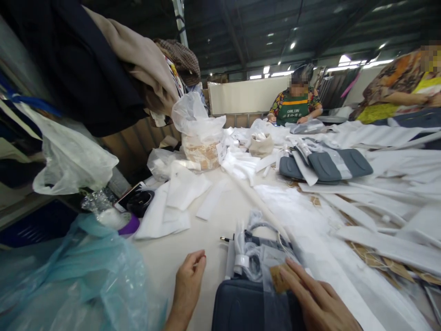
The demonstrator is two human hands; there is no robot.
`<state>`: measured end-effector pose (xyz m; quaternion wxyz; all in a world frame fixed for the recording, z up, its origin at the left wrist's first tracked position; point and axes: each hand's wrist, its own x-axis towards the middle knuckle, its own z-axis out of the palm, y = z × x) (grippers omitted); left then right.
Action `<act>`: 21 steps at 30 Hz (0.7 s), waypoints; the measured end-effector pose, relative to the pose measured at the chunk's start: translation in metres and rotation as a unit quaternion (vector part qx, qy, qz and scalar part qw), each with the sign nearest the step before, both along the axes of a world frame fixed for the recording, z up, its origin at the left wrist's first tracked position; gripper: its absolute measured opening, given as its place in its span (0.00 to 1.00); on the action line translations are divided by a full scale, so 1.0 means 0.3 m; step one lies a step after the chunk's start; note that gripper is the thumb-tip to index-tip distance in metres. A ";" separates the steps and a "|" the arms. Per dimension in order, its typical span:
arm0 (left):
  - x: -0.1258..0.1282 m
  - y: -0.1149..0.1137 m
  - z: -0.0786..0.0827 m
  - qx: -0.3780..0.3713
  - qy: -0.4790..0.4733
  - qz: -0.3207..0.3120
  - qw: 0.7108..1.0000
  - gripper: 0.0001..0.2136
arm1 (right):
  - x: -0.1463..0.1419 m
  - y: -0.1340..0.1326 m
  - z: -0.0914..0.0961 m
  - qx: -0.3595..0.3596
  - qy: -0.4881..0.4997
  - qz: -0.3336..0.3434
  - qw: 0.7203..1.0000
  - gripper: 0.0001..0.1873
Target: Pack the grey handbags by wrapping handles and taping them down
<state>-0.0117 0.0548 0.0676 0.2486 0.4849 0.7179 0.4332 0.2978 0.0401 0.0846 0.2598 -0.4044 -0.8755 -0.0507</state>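
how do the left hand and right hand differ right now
The left hand has its fingers bent close together; the right hand has its fingers stretched forward.
The left hand is beside the dark bag, apart from it; the right hand is over that bag, fingers at a brown tag.
Both hands are bare.

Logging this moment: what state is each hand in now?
Left hand: partly open, nothing visibly held.
Right hand: on the brown tag; grip cannot be told.

At the right grip (319, 299) are a matt card-like tag (278, 278), a glossy clear plastic strip (274, 310) and a smooth leather-like bag (237, 303), while crinkled shiny blue plastic sheeting (113, 276) lies left of the left grip (190, 276)
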 end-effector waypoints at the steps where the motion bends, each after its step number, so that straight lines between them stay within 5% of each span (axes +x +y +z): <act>1: -0.006 0.025 0.002 -0.006 -0.004 0.005 1.000 0.17 | -0.021 0.027 0.013 -0.009 0.007 -0.011 1.000 0.42; 7: -0.077 0.155 -0.012 -0.015 0.053 0.022 0.998 0.14 | -0.082 0.141 0.031 -0.116 0.076 0.019 0.990 0.29; 11: -0.107 0.263 -0.003 -0.038 0.117 0.007 0.992 0.09 | -0.031 0.180 0.079 -0.268 0.221 0.050 0.936 0.11; 13: -0.112 0.329 0.004 -0.053 0.152 -0.003 0.987 0.07 | 0.023 0.211 0.105 -0.324 0.406 -0.011 0.854 0.05; 14: -0.111 0.363 0.006 -0.061 0.168 -0.008 0.984 0.07 | 0.051 0.225 0.113 -0.333 0.518 -0.071 0.785 0.02; 17: -0.094 0.455 0.005 -0.088 0.208 -0.028 0.974 0.13 | 0.121 0.233 0.113 -0.310 0.741 -0.238 0.546 0.14; 18: -0.084 0.479 0.004 -0.099 0.219 -0.037 0.970 0.17 | 0.134 0.219 0.107 -0.317 0.757 -0.265 0.507 0.18; 19: -0.072 0.500 0.004 -0.110 0.228 -0.046 0.966 0.21 | 0.143 0.196 0.099 -0.335 0.748 -0.287 0.496 0.22; 21: -0.050 0.531 0.008 -0.129 0.241 -0.062 0.960 0.27 | 0.151 0.134 0.081 -0.380 0.683 -0.321 0.534 0.26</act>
